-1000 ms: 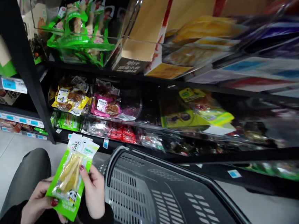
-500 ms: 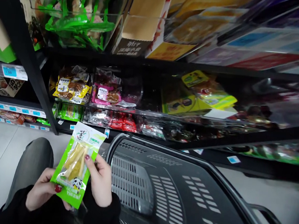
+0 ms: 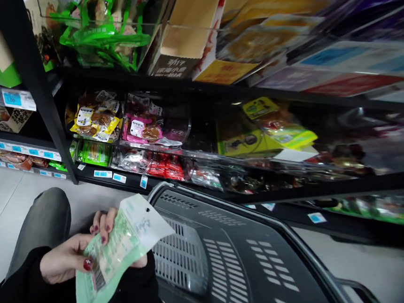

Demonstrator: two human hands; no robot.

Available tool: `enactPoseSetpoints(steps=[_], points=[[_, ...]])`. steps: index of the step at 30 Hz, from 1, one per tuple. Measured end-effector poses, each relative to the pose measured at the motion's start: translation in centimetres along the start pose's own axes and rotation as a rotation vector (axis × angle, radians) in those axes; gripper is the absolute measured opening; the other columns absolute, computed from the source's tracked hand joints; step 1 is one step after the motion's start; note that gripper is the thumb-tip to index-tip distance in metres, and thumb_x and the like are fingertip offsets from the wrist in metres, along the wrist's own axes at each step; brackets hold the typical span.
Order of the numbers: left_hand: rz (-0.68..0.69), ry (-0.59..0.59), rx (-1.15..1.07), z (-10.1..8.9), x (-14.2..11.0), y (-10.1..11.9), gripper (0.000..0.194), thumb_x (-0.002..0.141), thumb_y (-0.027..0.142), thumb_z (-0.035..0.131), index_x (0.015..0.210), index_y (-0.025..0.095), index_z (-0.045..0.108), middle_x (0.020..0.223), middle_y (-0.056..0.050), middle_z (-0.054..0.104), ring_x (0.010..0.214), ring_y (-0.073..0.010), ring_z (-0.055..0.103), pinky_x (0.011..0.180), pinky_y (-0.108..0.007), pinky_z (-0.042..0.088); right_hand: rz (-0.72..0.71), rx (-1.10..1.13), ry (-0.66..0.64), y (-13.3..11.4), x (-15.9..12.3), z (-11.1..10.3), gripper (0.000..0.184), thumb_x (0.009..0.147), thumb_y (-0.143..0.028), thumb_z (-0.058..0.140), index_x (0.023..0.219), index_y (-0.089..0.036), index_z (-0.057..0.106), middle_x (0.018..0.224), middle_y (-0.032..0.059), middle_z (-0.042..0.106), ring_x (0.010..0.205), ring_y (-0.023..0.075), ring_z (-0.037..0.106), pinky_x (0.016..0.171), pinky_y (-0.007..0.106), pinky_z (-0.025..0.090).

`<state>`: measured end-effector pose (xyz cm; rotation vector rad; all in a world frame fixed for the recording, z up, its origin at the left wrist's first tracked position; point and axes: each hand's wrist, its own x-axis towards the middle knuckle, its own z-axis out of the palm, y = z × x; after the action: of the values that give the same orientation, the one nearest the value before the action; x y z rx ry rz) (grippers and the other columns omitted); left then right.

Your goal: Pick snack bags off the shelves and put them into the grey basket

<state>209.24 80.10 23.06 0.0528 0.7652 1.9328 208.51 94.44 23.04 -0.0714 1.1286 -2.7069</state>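
Note:
A green and white snack packet is tilted in front of me, its pale printed back with a barcode facing up. My left hand is closed on the packet's lower left edge, with a dark red thumbnail pressed on its surface. Mostly hidden behind the packet, my right hand wraps its fingertips over the upper left edge. The food inside cannot be seen from this side.
A grey shopping basket with slotted walls stands close on my right. Ahead are black shelves with bagged snacks in clear bins. Yellow packs and pink packs sit on a lower shelf. My bent knee is at left.
The packet has been flipped from its bright green front with a panda to its pale back. My right hand has gone from the packet's right side to behind it.

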Motion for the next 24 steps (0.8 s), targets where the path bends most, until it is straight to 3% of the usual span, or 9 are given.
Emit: enactPoseSetpoints(steps=[3, 6, 10, 14, 16, 20, 24], points=[[-0.022, 0.080, 0.133, 0.4, -0.2, 0.1, 0.025, 0.060, 0.027, 0.077, 0.080, 0.012, 0.074, 0.077, -0.007, 0.071, 0.067, -0.0152, 0.062, 0.061, -0.020, 0.045, -0.004, -0.095, -0.026, 0.4, 0.4, -0.3, 0.053, 0.054, -0.076, 0.056, 0.055, -0.024, 0.051, 0.044, 0.0002, 0.051, 0.055, 0.0182, 0.051, 0.063, 0.035, 0.048], [0.022, 0.197, 0.332, 1.0, -0.3, 0.3, 0.022, 0.060, 0.032, 0.076, 0.070, 0.012, 0.076, 0.065, -0.005, 0.070, 0.055, -0.0138, 0.057, 0.053, -0.020, 0.043, 0.117, -0.104, 0.003, 0.3, 0.4, -0.5, 0.051, 0.050, -0.068, 0.067, 0.067, -0.021, 0.063, 0.062, 0.0044, 0.064, 0.061, 0.0196, 0.058, 0.064, 0.035, 0.050], [0.095, 0.364, 0.646, 1.5, -0.5, 0.5, 0.025, 0.067, 0.037, 0.070, 0.063, 0.012, 0.074, 0.057, -0.004, 0.068, 0.047, -0.0117, 0.052, 0.047, -0.019, 0.039, 0.196, -0.010, 0.228, -0.2, -0.6, -0.7, 0.037, 0.062, -0.048, 0.071, 0.086, -0.020, 0.069, 0.088, 0.0082, 0.070, 0.078, 0.0241, 0.064, 0.073, 0.038, 0.051], [0.192, 0.480, 0.853, 1.4, -0.7, 0.9, 0.033, 0.071, 0.040, 0.065, 0.058, 0.010, 0.070, 0.051, -0.003, 0.062, 0.045, -0.0095, 0.047, 0.044, -0.018, 0.037, 0.030, 0.027, 0.438, -1.1, -1.9, -1.1, 0.036, 0.068, -0.053, 0.065, 0.084, -0.022, 0.070, 0.096, 0.0072, 0.070, 0.090, 0.0254, 0.064, 0.082, 0.039, 0.050], [0.203, 0.496, 0.936, 1.2, -0.7, 1.0, 0.036, 0.072, 0.041, 0.063, 0.055, 0.010, 0.067, 0.048, -0.002, 0.058, 0.044, -0.0089, 0.044, 0.043, -0.017, 0.036, -0.040, -0.053, 0.436, -1.7, -2.4, -1.1, 0.039, 0.069, -0.055, 0.063, 0.091, -0.024, 0.069, 0.099, 0.0070, 0.069, 0.091, 0.0254, 0.063, 0.080, 0.038, 0.050], [0.184, 0.488, 1.006, 0.9, -0.5, 0.9, 0.039, 0.074, 0.043, 0.061, 0.054, 0.009, 0.066, 0.049, -0.002, 0.057, 0.045, -0.0093, 0.045, 0.043, -0.018, 0.037, -0.072, -0.378, 0.336, -2.5, -2.9, -0.7, 0.036, 0.072, -0.043, 0.067, 0.102, -0.024, 0.066, 0.097, 0.0066, 0.069, 0.085, 0.0238, 0.063, 0.072, 0.034, 0.051], [0.164, 0.477, 1.008, 0.8, 0.2, 0.8, 0.040, 0.074, 0.045, 0.061, 0.058, 0.009, 0.068, 0.053, -0.005, 0.062, 0.048, -0.0119, 0.051, 0.046, -0.018, 0.040, -0.047, -0.490, 0.325, -2.5, -3.0, -0.3, 0.031, 0.073, -0.038, 0.067, 0.097, -0.020, 0.067, 0.087, 0.0062, 0.070, 0.073, 0.0215, 0.064, 0.067, 0.032, 0.051]])
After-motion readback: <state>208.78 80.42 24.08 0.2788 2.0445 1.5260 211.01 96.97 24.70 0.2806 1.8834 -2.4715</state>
